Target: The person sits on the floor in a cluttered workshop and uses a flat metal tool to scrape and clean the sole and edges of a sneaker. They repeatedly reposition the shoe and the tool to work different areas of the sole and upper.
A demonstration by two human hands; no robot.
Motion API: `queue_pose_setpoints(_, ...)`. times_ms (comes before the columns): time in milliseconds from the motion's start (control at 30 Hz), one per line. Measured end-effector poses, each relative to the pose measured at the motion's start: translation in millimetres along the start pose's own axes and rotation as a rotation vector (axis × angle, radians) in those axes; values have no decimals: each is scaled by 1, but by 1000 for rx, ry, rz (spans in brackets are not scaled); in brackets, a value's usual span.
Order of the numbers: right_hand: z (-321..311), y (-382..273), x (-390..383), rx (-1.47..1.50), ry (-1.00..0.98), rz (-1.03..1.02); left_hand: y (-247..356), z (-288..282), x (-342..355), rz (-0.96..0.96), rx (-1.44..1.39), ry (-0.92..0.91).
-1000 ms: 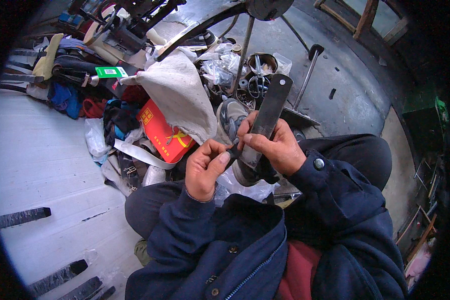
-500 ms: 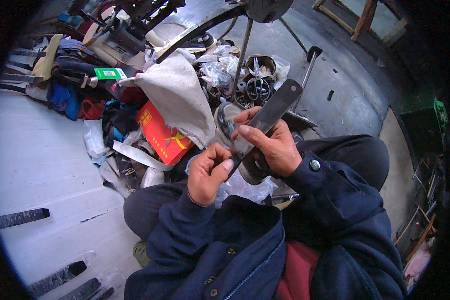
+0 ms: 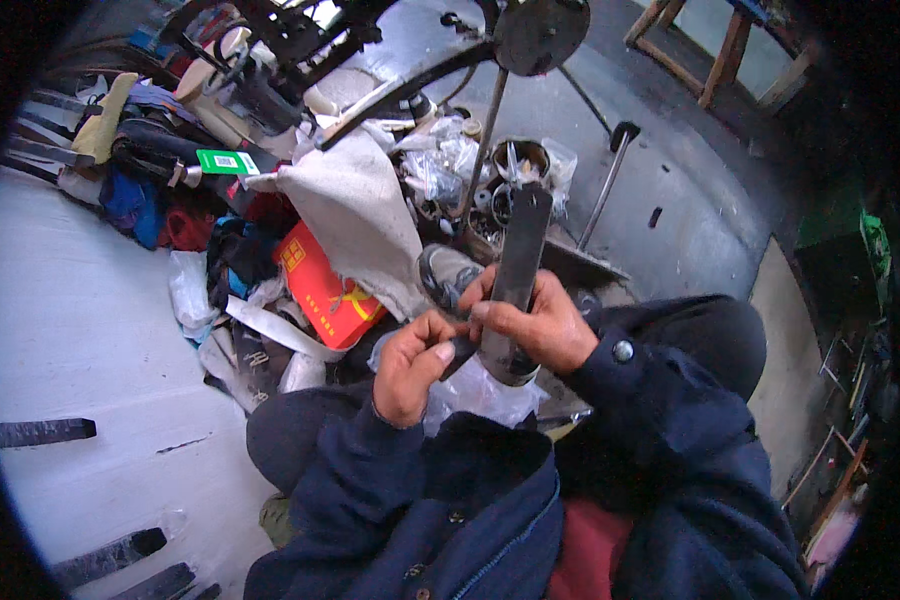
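My right hand point(image 3: 550, 325) is closed around a flat dark grey strip point(image 3: 522, 240) with a small hole near its far end. The strip stands nearly upright, pointing away from me, and the fingers cover its middle. Just to the left, my left hand point(image 3: 410, 370) pinches a narrow black strap piece point(image 3: 460, 352) between thumb and fingers. Whether this piece joins the grey strip cannot be made out. Both hands are close together above my lap. Behind the fingers lies a grey shoe point(image 3: 450, 270), partly hidden.
A red box point(image 3: 320, 285) and a pale cloth point(image 3: 355, 205) lie in a heap of bags and scraps at left. A black machine frame point(image 3: 410, 85) rises ahead. Beyond the hands is a tin point(image 3: 532, 155) of tools. Black straps point(image 3: 40, 432) rest on the white surface.
The grey strip has swung from leaning right to nearly upright. My right hand has moved slightly left and down, and my left hand has dropped a little. The view has shifted slightly.
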State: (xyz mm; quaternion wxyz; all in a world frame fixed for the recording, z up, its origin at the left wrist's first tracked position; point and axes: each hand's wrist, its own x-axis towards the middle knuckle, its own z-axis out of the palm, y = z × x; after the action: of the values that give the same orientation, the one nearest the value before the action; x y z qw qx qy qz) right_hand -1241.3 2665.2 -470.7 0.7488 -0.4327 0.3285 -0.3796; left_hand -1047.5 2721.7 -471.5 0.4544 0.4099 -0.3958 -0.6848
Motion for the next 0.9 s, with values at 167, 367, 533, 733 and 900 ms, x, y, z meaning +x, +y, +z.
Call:
queue_pose_setpoints(167,-3,6,3,114,114,-2,6,-1,-3,20,186,-13)
queue_pose_setpoints(367,-14,18,2,-166,-134,172,11,-2,-7,55,509,55)
queue_pose_setpoints(533,-7,24,0,-265,-242,339,21,-5,-10,142,625,126)
queue_pose_setpoints(733,-10,24,-1,-517,-113,215,26,4,-10,249,858,215)
queue_pose_setpoints(900,-16,27,1,-546,-109,141,20,6,-12,154,1094,170)
